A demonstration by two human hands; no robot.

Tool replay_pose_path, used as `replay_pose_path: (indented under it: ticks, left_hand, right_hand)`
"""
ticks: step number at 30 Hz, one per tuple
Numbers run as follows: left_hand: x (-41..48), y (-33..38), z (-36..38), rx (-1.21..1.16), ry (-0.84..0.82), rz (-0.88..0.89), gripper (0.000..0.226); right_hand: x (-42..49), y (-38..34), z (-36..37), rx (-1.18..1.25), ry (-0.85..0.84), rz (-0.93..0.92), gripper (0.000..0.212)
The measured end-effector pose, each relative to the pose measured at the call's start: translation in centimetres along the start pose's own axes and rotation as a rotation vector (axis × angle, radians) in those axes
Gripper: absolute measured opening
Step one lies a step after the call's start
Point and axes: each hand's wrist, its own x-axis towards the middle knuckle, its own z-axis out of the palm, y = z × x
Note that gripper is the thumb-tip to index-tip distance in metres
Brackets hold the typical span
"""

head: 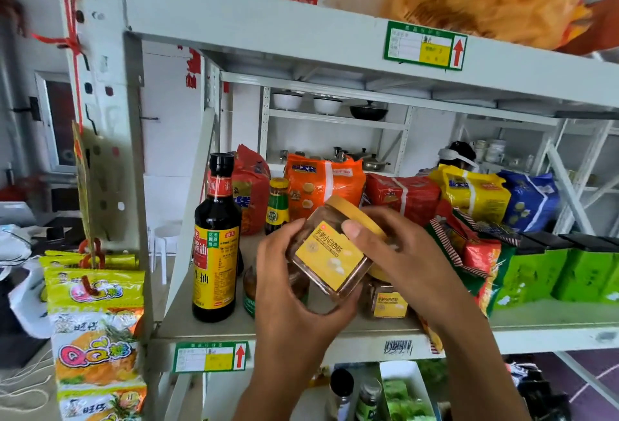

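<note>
At the far left, yellow candy packets (95,290) hang from a hook on the rack's post. On the shelf (207,326) beside them stands a tall, dark soy sauce bottle (216,246), with a small green-labelled bottle (277,206) behind it. Next comes the left hand (294,293), which grips the lower body of a clear plastic jar (330,259), its thumb on the near side and its fingers curled under the base. The jar is held tilted in the air just above the front of the shelf, its yellow label facing the camera and its yellow lid (355,211) pointing up and away. The right hand (402,259) holds the lid end, with the thumb pressed on the label's top edge and the fingers wrapped round the lid's far side. The jar looks light and fairly stiff, though thin plastic walls may flex under a hard squeeze and the smooth sides could slip. Holding it at the base and the lid rim, as here, seems the safest grip. Below the right wrist a matching second jar (388,300) stands on the shelf. Further right lie red striped snack bags (469,246), then a row of green packs (569,273).
</note>
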Motion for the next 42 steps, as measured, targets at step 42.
replay_pose_path:
  ticks: [42]
  left_hand:
    - [5.6, -7.9, 0.4, 0.598, -0.648, -0.038, 0.063]
  right_hand:
    - [14.5, 6.4, -1.7, -0.490, -0.347, 0.054, 0.071]
